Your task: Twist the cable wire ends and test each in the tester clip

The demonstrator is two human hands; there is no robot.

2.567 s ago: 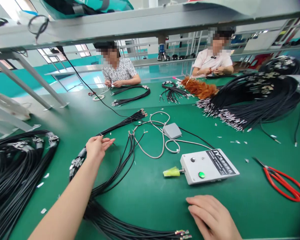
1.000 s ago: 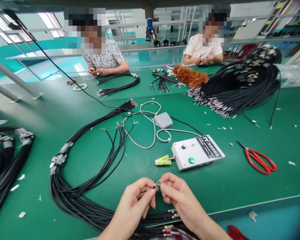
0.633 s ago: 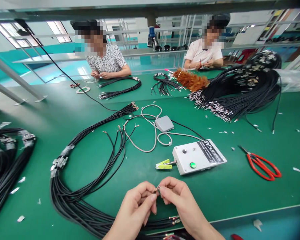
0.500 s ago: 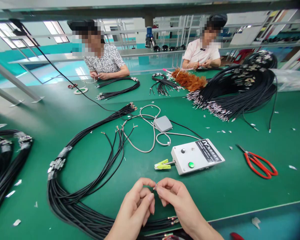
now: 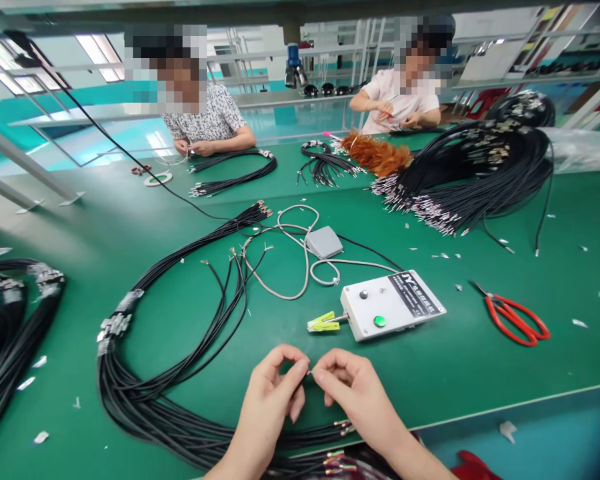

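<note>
Fingertips of left hand (image 5: 273,390) and right hand (image 5: 347,390) pinched shut on one wire end (image 5: 309,372) above the counter (image 5: 480,373) edge, below the white tester box (image 5: 393,304); drawn closer than a second ago, colored strands now hidden; twisting likely underway.

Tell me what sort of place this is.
Most likely a cable or wire-harness assembly workshop. Bundles of black cables lie across a long green bench, a white box with a green button sits before the person's hands, and two other people handle cables opposite.
</note>
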